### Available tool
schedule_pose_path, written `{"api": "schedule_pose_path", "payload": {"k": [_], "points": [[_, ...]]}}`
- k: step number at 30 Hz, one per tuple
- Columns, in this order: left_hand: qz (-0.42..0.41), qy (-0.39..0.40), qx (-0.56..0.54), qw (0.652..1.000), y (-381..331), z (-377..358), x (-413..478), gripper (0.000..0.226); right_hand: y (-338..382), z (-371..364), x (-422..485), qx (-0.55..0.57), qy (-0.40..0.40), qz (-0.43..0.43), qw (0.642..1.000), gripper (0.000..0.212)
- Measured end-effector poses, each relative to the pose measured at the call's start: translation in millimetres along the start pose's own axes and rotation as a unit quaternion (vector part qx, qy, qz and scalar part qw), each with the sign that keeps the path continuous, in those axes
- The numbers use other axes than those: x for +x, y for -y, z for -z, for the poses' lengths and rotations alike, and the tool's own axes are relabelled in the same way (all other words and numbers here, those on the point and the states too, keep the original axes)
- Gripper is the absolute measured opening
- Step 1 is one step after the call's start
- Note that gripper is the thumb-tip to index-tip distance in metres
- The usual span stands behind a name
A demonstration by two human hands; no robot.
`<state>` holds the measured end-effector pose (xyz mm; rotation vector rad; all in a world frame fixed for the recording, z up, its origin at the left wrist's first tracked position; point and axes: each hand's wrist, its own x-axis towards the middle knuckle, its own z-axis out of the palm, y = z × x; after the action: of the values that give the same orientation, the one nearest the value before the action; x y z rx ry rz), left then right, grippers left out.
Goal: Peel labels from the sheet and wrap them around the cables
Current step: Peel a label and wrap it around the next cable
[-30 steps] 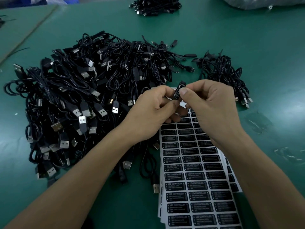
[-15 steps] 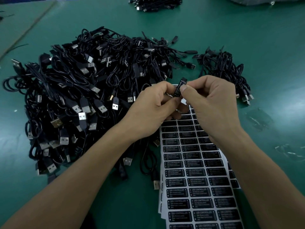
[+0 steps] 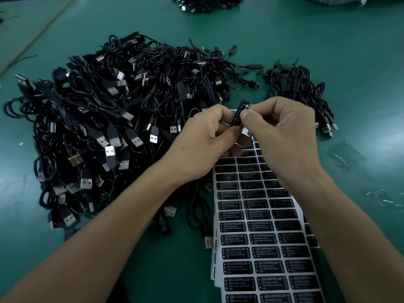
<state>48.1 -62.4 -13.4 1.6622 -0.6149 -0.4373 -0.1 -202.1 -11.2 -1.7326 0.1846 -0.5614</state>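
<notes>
I'm mid-wrap: my left hand (image 3: pixel 203 145) and right hand (image 3: pixel 282 136) both pinch one label (image 3: pixel 237 117) round a cable (image 3: pixel 245 105), held above the sheet's (image 3: pixel 262 237) far end, beside the pile (image 3: pixel 109 127). Next, I judge, the flap needs pressing closed and square.

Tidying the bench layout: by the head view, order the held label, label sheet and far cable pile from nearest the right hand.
1. held label, pinched in the right hand.
2. label sheet, just beneath.
3. far cable pile, at the top edge.
</notes>
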Motion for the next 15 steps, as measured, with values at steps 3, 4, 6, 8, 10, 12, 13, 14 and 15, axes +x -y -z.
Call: {"api": "schedule_pose_path", "payload": {"k": [3, 4, 6, 8, 10, 12, 13, 14, 15], "points": [[0.002, -0.001, -0.001, 1.000, -0.8, 0.2, -0.1, 0.004, 0.3, 0.2, 0.4, 0.001, 0.000, -0.005, 1.000, 0.017], [0.001, -0.001, 0.005, 1.000, -1.0, 0.2, -0.2, 0.004, 0.4, 0.1, 0.4, 0.001, 0.001, -0.006, 1.000, 0.017], [0.000, -0.001, 0.014, 1.000, -1.4, 0.2, -0.2, 0.004, 1.0, -0.1, 0.6, 0.005, 0.002, -0.008, 1.000, 0.017], [0.001, -0.002, 0.014, 1.000, -1.6, 0.2, -0.1, 0.005, 1.4, -0.2, 0.8, 0.019, 0.006, -0.016, 1.000, 0.017], [0.001, -0.004, 0.016, 1.000, -1.6, 0.0, 0.1, 0.007, 1.6, 0.2, 1.1, 0.028, 0.012, -0.021, 0.999, 0.015], [0.000, -0.004, 0.021, 1.000, -1.2, -0.1, 0.4, 0.007, 1.4, 0.6, 1.2, 0.029, 0.014, -0.022, 0.999, 0.015], [-0.001, -0.004, 0.022, 1.000, -0.9, -0.1, 0.5, 0.008, 1.2, 0.8, 1.0, 0.030, 0.014, -0.023, 0.999, 0.014], [-0.002, -0.004, 0.023, 1.000, -0.5, -0.1, 0.6, 0.008, 1.1, 1.0, 0.8, 0.031, 0.013, -0.023, 0.999, 0.014], [-0.002, -0.003, 0.024, 1.000, -0.1, 0.0, 0.8, 0.009, 1.0, 1.1, 0.6, 0.030, 0.013, -0.023, 0.999, 0.014]]}}
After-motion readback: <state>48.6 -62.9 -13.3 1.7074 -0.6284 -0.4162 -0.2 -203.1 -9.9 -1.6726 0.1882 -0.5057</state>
